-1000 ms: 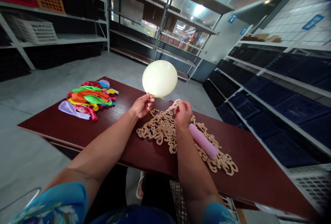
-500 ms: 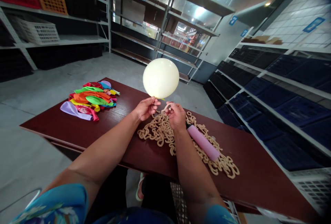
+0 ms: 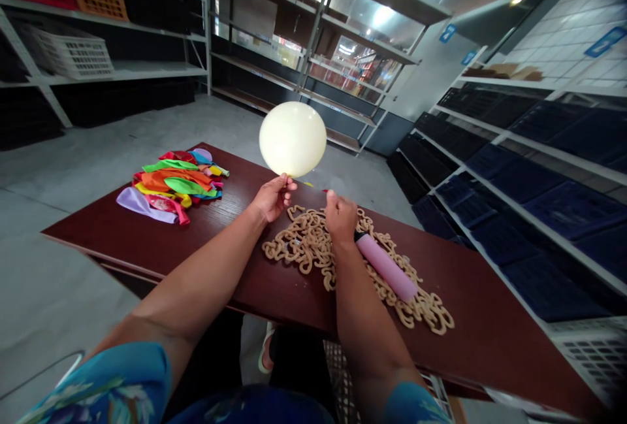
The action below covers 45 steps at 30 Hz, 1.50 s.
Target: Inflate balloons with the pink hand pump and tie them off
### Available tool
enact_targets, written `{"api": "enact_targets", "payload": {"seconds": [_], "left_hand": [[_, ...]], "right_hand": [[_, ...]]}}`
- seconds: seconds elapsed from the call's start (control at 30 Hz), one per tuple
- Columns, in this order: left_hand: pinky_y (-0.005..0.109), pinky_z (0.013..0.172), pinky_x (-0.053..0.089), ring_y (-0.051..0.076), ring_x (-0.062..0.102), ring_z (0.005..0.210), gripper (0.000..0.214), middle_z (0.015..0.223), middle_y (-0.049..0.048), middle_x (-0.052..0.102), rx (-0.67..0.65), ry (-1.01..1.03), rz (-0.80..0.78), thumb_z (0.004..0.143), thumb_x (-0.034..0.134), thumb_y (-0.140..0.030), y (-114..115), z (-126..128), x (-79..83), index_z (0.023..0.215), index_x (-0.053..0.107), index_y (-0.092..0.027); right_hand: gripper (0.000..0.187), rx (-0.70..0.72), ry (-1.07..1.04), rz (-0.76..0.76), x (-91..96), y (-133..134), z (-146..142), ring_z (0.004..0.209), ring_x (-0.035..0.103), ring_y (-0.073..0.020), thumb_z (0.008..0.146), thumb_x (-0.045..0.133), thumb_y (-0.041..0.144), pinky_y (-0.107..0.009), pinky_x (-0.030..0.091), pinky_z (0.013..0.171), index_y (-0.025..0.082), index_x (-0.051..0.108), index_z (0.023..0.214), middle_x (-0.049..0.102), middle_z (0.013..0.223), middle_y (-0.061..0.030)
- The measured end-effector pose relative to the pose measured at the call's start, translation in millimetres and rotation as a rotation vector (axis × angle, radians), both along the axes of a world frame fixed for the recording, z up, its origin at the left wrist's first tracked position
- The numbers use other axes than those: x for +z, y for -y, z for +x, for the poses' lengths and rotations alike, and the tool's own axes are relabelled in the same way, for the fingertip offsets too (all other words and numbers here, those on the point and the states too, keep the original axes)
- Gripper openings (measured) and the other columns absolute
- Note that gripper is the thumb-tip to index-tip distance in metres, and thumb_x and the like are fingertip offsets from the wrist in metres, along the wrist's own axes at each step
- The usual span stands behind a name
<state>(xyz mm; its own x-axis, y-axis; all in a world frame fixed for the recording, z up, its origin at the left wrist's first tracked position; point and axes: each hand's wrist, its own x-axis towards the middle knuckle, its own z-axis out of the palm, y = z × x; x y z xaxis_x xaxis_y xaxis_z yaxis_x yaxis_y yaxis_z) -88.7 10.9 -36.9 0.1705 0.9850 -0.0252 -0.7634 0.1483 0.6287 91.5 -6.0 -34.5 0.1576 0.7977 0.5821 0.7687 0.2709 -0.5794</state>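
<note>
A pale yellow inflated balloon [image 3: 292, 139] stands above the far edge of the dark red table. My left hand [image 3: 275, 197] pinches it at its neck, thumb and fingertips together. My right hand [image 3: 341, 215] is closed like a fist, thumb up, over the beige curly cord [image 3: 304, 241] heaped on the table. What it holds, if anything, is hidden; a small red bit shows by the thumb. A pink cylinder with a black end [image 3: 386, 267] lies on the cord, next to my right wrist.
Several limp balloons in many colours [image 3: 171, 183] lie in a pile on the table's [image 3: 230, 215] left part. Beyond the table stand metal shelves [image 3: 313, 91]. Dark blue crates [image 3: 529, 241] fill the racks on the right. A white basket [image 3: 73, 55] sits on the left shelf.
The balloon and my left hand have shifted a little left and up. My right hand has turned and closed further; the cord piece seen between its fingers is out of sight.
</note>
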Motion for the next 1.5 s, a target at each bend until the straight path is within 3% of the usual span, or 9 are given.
{"api": "enact_targets", "payload": {"seconds": [0.2, 0.33, 0.47, 0.57, 0.7, 0.87, 1.17, 1.33, 1.5], "left_hand": [[0.014, 0.037, 0.033, 0.003, 0.042, 0.041, 0.018, 0.065, 0.0007, 0.057, 0.003, 0.013, 0.022, 0.077, 0.061, -0.030, -1.6, -0.3, -3.2, 0.075, 0.054, -0.013], [0.014, 0.037, 0.031, 0.003, 0.041, 0.041, 0.017, 0.064, 0.0007, 0.056, 0.006, 0.003, 0.013, 0.078, 0.059, -0.028, 0.4, -0.4, -0.8, 0.073, 0.053, -0.013], [0.014, 0.036, 0.030, 0.003, 0.040, 0.040, 0.016, 0.064, 0.0016, 0.057, 0.011, -0.023, 0.012, 0.080, 0.056, -0.027, 2.1, 0.1, 1.8, 0.073, 0.052, -0.013], [0.015, 0.034, 0.028, 0.002, 0.038, 0.038, 0.016, 0.073, 0.0063, 0.063, 0.009, -0.062, 0.015, 0.081, 0.055, -0.026, 1.9, 2.3, 1.0, 0.072, 0.052, -0.013], [0.017, 0.033, 0.029, 0.003, 0.039, 0.037, 0.017, 0.084, 0.0114, 0.066, -0.049, -0.105, 0.005, 0.082, 0.053, -0.026, 0.6, 7.0, -3.5, 0.072, 0.052, -0.013], [0.017, 0.032, 0.029, 0.003, 0.040, 0.037, 0.018, 0.069, 0.0056, 0.061, -0.139, -0.181, 0.048, 0.083, 0.053, -0.027, -0.1, 11.8, -10.8, 0.072, 0.053, -0.013], [0.016, 0.035, 0.037, 0.005, 0.045, 0.039, 0.018, 0.056, 0.0008, 0.054, -0.172, -0.304, 0.076, 0.081, 0.057, -0.028, 1.8, 16.1, -15.5, 0.078, 0.059, -0.010], [0.019, 0.041, 0.042, 0.006, 0.050, 0.046, 0.022, 0.072, 0.0075, 0.062, -0.195, -0.349, 0.070, 0.078, 0.060, -0.029, 3.8, 18.6, -15.8, 0.082, 0.061, -0.008], [0.018, 0.039, 0.029, 0.004, 0.037, 0.042, 0.025, 0.059, 0.0003, 0.052, -0.165, -0.439, 0.125, 0.074, 0.063, -0.035, 6.3, 18.6, -16.9, 0.074, 0.059, -0.010]], "right_hand": [[0.013, 0.024, 0.401, -0.178, -23.6, -6.2, -8.5, 0.096, 0.044, -0.0266, 0.073, 0.059, 0.035, -0.045, 0.031, 0.084, 0.024, 0.066, 0.074, 0.061, 0.094, -0.0071], [0.011, 0.064, 0.481, -0.273, -31.7, -9.5, -13.1, 0.100, 0.042, -0.0279, 0.074, 0.056, 0.026, -0.045, 0.028, 0.085, 0.024, 0.065, 0.069, 0.062, 0.096, -0.0071], [0.016, 0.073, 0.278, -0.157, -23.2, -9.8, -9.3, 0.094, 0.047, -0.0231, 0.079, 0.050, 0.030, -0.039, 0.033, 0.084, 0.023, 0.064, 0.077, 0.063, 0.090, -0.0039], [0.021, 0.171, 0.036, -0.046, -15.5, -6.4, -9.2, 0.083, 0.052, -0.0181, 0.080, 0.049, 0.036, -0.032, 0.039, 0.079, 0.022, 0.064, 0.080, 0.065, 0.084, -0.0017], [0.024, 0.314, -0.270, -0.058, -10.8, 1.4, -18.3, 0.068, 0.057, -0.0138, 0.080, 0.049, 0.040, -0.028, 0.044, 0.069, 0.021, 0.061, 0.087, 0.065, 0.076, -0.0001], [0.023, 0.426, -0.466, -0.040, -7.7, 6.1, -24.8, 0.069, 0.059, -0.0134, 0.079, 0.052, 0.039, -0.027, 0.046, 0.065, 0.019, 0.059, 0.088, 0.065, 0.078, -0.0014], [0.018, 0.399, 0.088, 0.168, -1.1, 8.1, -17.5, 0.080, 0.053, -0.0139, 0.084, 0.049, 0.031, -0.028, 0.043, 0.077, 0.021, 0.064, 0.082, 0.058, 0.081, -0.0025], [0.021, 0.304, 0.203, 0.181, -0.6, 10.4, -17.8, 0.080, 0.053, -0.0144, 0.086, 0.045, 0.028, -0.027, 0.042, 0.077, 0.021, 0.065, 0.084, 0.057, 0.082, -0.0036], [0.021, 0.296, 0.145, 0.132, -2.1, 10.3, -18.1, 0.081, 0.055, -0.0153, 0.084, 0.048, 0.032, -0.028, 0.042, 0.078, 0.021, 0.066, 0.084, 0.061, 0.084, -0.0042]]}}
